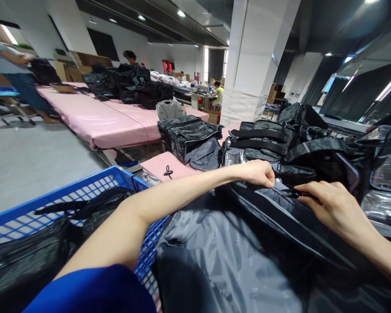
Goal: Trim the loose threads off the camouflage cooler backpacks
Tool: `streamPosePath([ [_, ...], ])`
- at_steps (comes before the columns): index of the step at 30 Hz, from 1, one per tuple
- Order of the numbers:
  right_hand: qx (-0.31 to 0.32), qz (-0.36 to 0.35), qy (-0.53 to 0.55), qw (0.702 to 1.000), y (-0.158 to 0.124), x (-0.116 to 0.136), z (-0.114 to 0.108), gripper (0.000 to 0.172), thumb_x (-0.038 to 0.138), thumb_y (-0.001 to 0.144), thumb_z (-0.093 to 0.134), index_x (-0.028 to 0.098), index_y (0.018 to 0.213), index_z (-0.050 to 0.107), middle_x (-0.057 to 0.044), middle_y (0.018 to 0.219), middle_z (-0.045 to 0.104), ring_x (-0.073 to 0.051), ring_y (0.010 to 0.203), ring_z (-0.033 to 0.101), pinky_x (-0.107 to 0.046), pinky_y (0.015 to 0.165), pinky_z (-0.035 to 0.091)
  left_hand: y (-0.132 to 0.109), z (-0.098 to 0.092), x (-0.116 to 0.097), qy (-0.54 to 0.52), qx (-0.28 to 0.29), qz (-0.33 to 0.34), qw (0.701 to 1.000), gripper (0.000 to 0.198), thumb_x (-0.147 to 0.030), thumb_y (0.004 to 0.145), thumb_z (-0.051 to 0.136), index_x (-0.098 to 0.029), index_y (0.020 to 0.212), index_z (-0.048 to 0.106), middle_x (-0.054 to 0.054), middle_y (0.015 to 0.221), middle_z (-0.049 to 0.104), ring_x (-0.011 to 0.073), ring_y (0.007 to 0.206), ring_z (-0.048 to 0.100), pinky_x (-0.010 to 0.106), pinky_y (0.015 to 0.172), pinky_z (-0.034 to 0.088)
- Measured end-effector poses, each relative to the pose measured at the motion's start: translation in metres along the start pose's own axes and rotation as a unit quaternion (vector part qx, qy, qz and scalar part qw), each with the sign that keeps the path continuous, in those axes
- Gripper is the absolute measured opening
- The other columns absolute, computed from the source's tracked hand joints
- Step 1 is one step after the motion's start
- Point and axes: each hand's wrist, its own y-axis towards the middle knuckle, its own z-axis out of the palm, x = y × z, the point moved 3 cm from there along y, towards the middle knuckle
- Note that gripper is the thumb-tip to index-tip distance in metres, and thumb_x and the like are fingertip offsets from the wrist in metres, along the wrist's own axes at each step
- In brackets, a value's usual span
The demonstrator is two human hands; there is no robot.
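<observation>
A large black bag with a shiny grey lining lies open in front of me. My left hand is closed at the bag's far edge, pinching the fabric near a zipper seam. To its right, my right hand has thumb and fingers pressed together around a small, thin dark item. That item points toward my left hand, and its kind is too unclear to tell. Both hands are close together over the bag's upper edge.
A blue plastic crate with black bags stands at my left. Several patterned black bags are piled ahead and to the right. A pink-covered table extends behind, where a person stands at far left. A white pillar rises beyond.
</observation>
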Motion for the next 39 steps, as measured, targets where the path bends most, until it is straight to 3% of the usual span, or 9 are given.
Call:
streamPosePath([
  [2,-0.005,-0.015,-0.025,1.000,0.002,0.004,-0.001,0.022,0.033,0.095,0.042,0.020,0.098,0.060,-0.002,0.080,0.066,-0.015,0.069,0.056,-0.032,0.067,0.035,-0.012,0.004,-0.010,0.121,-0.111,0.035,0.986,0.014,-0.016,0.079,0.056,-0.015,0.088,0.066,0.003,0.086,0.062,0.0160,0.083,0.056,0.024,0.073,0.042],
  [4,-0.007,-0.027,-0.046,0.999,0.002,0.007,-0.003,0.021,0.030,0.095,0.042,0.020,0.096,0.061,-0.002,0.076,0.064,-0.014,0.068,0.055,-0.032,0.066,0.033,-0.025,0.015,-0.021,0.194,-0.175,0.065,0.963,0.018,-0.015,0.083,0.052,-0.016,0.097,0.063,0.005,0.096,0.061,0.0182,0.089,0.056,0.027,0.075,0.044],
  [8,-0.013,-0.040,-0.057,0.997,-0.003,0.008,-0.008,0.019,0.027,0.094,0.043,0.021,0.091,0.061,0.001,0.071,0.062,-0.013,0.063,0.052,-0.032,0.064,0.032,-0.034,0.037,-0.028,0.183,-0.135,0.076,0.971,0.019,-0.018,0.083,0.058,-0.015,0.102,0.057,0.005,0.096,0.061,0.0176,0.083,0.058,0.028,0.071,0.046],
  [12,-0.029,-0.012,-0.030,0.999,-0.016,0.002,-0.021,0.017,0.031,0.094,0.045,0.022,0.098,0.059,0.000,0.079,0.065,-0.013,0.066,0.056,-0.032,0.066,0.035,-0.027,0.041,-0.029,0.161,-0.152,0.065,0.973,0.034,-0.034,0.080,0.067,-0.014,0.104,0.053,0.005,0.098,0.059,0.0186,0.085,0.059,0.028,0.070,0.047],
  [16,-0.028,-0.001,-0.043,0.999,-0.029,0.003,-0.033,0.021,0.032,0.093,0.046,0.022,0.108,0.057,-0.002,0.088,0.066,-0.015,0.070,0.057,-0.033,0.068,0.036,-0.021,0.044,-0.033,0.215,-0.169,0.073,0.959,0.043,-0.048,0.078,0.065,-0.017,0.105,0.054,0.004,0.097,0.057,0.0202,0.084,0.060,0.028,0.062,0.045],
  [22,-0.017,-0.035,-0.097,0.995,-0.031,0.014,-0.032,0.018,0.027,0.093,0.045,0.019,0.099,0.060,-0.003,0.087,0.066,-0.017,0.070,0.056,-0.035,0.066,0.033,-0.016,0.055,-0.034,0.311,-0.216,0.140,0.915,0.020,-0.031,0.093,0.045,-0.016,0.097,0.057,0.005,0.094,0.055,0.0142,0.076,0.059,0.021,0.052,0.036],
  [27,-0.017,-0.037,-0.113,0.993,-0.031,0.017,-0.031,0.019,0.027,0.093,0.046,0.018,0.102,0.060,-0.003,0.085,0.065,-0.018,0.070,0.055,-0.035,0.066,0.032,-0.016,0.056,-0.032,0.368,-0.251,0.242,0.862,0.035,-0.012,0.092,0.031,-0.015,0.073,0.060,0.002,0.070,0.055,0.0107,0.059,0.051,0.023,0.047,0.025],
  [30,-0.024,-0.040,-0.115,0.992,-0.032,0.018,-0.033,0.019,0.026,0.093,0.046,0.018,0.103,0.059,-0.004,0.085,0.065,-0.017,0.069,0.054,-0.035,0.065,0.032,-0.018,0.057,-0.032,0.375,-0.260,0.289,0.842,0.038,-0.012,0.092,0.030,-0.016,0.067,0.059,0.002,0.065,0.054,0.0107,0.056,0.049,0.025,0.048,0.024],
  [39,0.004,-0.026,-0.100,0.995,-0.032,0.016,-0.031,0.018,0.029,0.093,0.047,0.020,0.099,0.061,-0.003,0.085,0.065,-0.016,0.072,0.055,-0.034,0.068,0.032,-0.020,0.052,-0.033,0.293,-0.203,0.253,0.899,0.026,-0.028,0.094,0.038,-0.015,0.093,0.061,0.005,0.091,0.062,0.0146,0.082,0.058,0.025,0.061,0.037],
])
